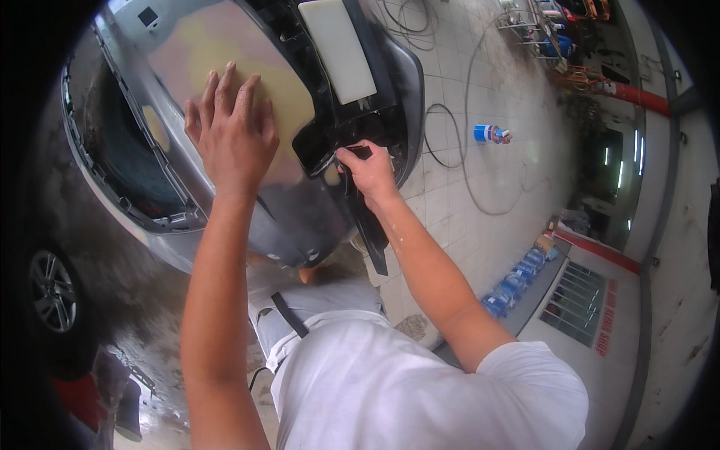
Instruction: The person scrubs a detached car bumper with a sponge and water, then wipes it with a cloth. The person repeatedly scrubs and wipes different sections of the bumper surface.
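Note:
My left hand (234, 135) lies flat with fingers spread on a grey car body panel (289, 229). Under and around it the panel carries a sanded patch of yellow and pinkish filler (225, 37). At the panel's right edge, my right hand (371, 174) is closed in a pinch at the black plastic recess (319, 142). Something dark shows between thumb and fingers, too small to make out. Just below that hand a long black strip (367, 232) hangs down. A pale rectangular block or pad (337, 49) sits on the black part above the recess.
A grey hose (469, 90) winds over the tiled floor (450, 195) at right, near a blue can (484, 133). Several blue water bottles (514, 285) line a ledge. At left are the car's window opening (127, 142) and another vehicle's wheel (52, 291).

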Motion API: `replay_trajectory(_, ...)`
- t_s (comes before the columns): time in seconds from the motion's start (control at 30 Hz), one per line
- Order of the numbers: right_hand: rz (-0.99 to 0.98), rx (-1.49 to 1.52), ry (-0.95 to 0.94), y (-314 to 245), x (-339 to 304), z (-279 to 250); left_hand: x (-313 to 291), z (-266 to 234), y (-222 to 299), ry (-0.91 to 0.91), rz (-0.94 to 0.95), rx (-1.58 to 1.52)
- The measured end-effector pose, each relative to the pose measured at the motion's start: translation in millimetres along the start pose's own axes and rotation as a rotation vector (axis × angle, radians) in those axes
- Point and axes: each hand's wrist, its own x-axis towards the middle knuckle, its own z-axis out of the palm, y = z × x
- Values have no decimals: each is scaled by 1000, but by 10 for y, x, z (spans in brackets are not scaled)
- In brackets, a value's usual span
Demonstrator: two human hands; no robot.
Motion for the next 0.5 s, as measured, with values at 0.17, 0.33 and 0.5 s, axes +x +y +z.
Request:
replay_trajectory(0.17,-81,57,41,244,35,36,7,1,49,-13,4,40)
replay_trajectory(0.33,-77,11,-72,255,120,-47,-21,51,22,7,38,74)
replay_trajectory(0.5,-199,-17,-146,347,218,-130,-5,110,-35,27,69,109)
